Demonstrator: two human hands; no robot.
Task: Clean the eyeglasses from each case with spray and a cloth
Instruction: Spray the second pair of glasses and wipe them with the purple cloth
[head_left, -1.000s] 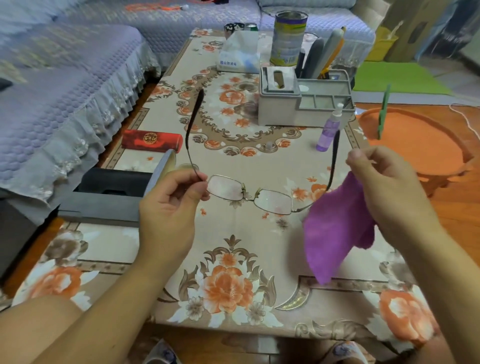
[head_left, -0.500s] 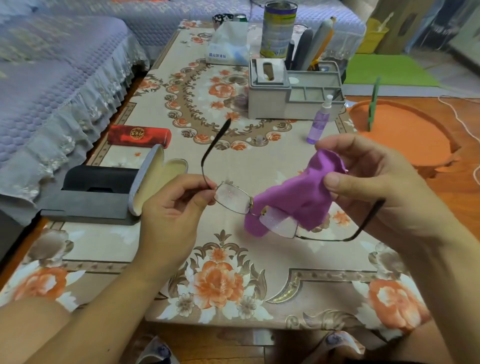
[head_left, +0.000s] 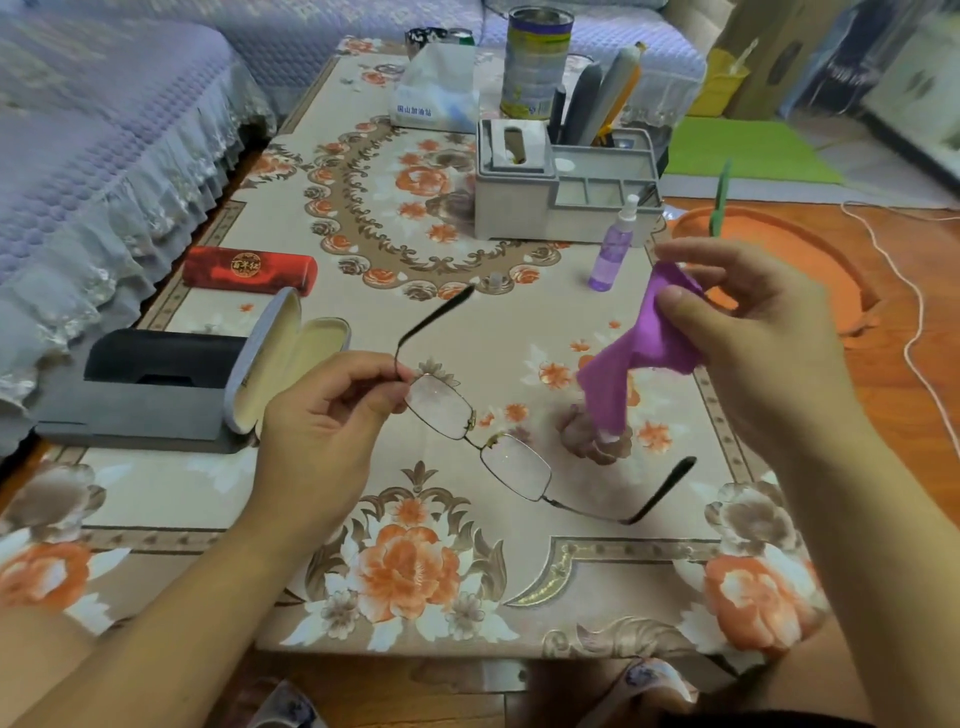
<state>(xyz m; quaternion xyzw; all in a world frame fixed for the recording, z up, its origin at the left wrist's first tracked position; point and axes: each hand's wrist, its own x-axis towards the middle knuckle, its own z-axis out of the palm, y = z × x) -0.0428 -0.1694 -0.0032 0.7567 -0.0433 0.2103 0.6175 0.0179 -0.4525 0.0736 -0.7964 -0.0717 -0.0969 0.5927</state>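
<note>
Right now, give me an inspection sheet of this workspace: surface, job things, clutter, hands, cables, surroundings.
Surface: low table under a floral cloth.
Job's things: eyeglasses held above the table, temples unfolded; purple cloth hanging clear of the lenses; spray bottle upright beside the organizer; open case; closed red case; black case on a grey box.
Clutter: grey organizer with pens, tin can, tissue pack.
Hands: left hand pinches the frame at one lens corner; right hand pinches the cloth.
Cables: white cord on the floor at right.
Surroundings: sofa with purple cover, orange stool, green mat.
</note>
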